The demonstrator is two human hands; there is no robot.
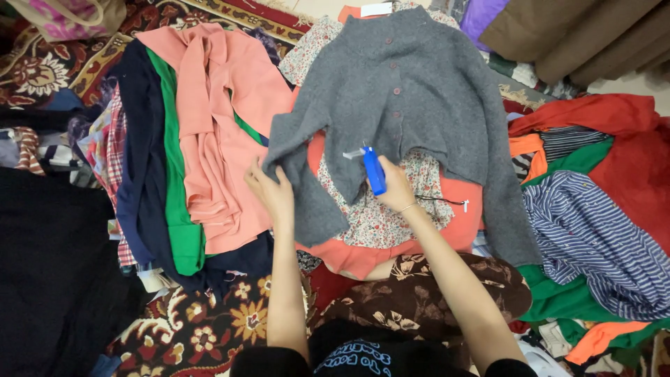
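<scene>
A grey knitted cardigan [408,91] with a row of buttons lies spread over a floral cloth [380,216] and an orange garment [349,255]. My left hand [271,190] pinches the cuff of its left sleeve. My right hand [395,187] grips a small blue handheld tool [373,169] with a pale metal tip, held against the cardigan's lower hem. A thin bracelet circles my right wrist.
A pile of pink [216,119], green [174,174] and navy [139,160] clothes lies to the left. Red [614,119], green and blue-striped [593,230] garments are heaped at the right. A black cloth [49,272] covers the lower left; a patterned carpet [202,328] shows below.
</scene>
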